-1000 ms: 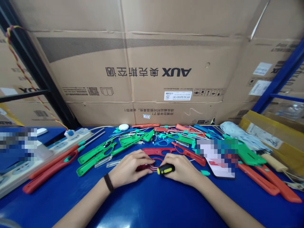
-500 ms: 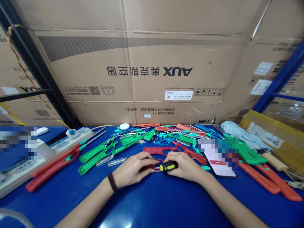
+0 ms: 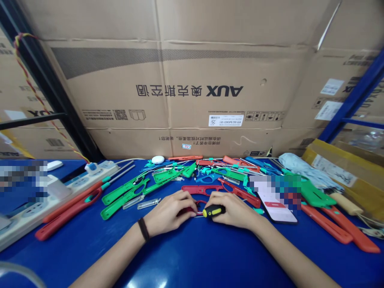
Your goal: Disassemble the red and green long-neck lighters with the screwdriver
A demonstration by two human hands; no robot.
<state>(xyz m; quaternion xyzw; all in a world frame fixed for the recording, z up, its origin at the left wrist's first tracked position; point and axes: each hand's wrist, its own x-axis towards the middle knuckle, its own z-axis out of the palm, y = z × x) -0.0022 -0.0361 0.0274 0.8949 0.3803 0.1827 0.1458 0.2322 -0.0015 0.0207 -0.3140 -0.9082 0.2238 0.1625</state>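
Note:
My left hand (image 3: 171, 214), with a dark band at the wrist, is closed on a red plastic lighter casing (image 3: 199, 213). Most of that casing is hidden behind my fingers, and a thin pale wire shows at its edge. My right hand (image 3: 231, 211) is wrapped round a black and yellow screwdriver (image 3: 213, 211), held close to the casing; its tip cannot be made out. Just beyond both hands lie a red casing half (image 3: 201, 189) and another red half (image 3: 241, 193).
Green casing halves (image 3: 121, 205) and clear tubes (image 3: 148, 204) lie to the left. A power strip (image 3: 81, 182) and whole red lighters (image 3: 67, 216) are farther left. On the right are a phone (image 3: 277, 206), orange-red lighters (image 3: 327, 224) and a yellow-taped carton (image 3: 333, 166). Behind stands a large cardboard box (image 3: 186, 64).
Both hands stay in almost the same place, with the screwdriver and red casing shifting only slightly. The whole view has moved a little.

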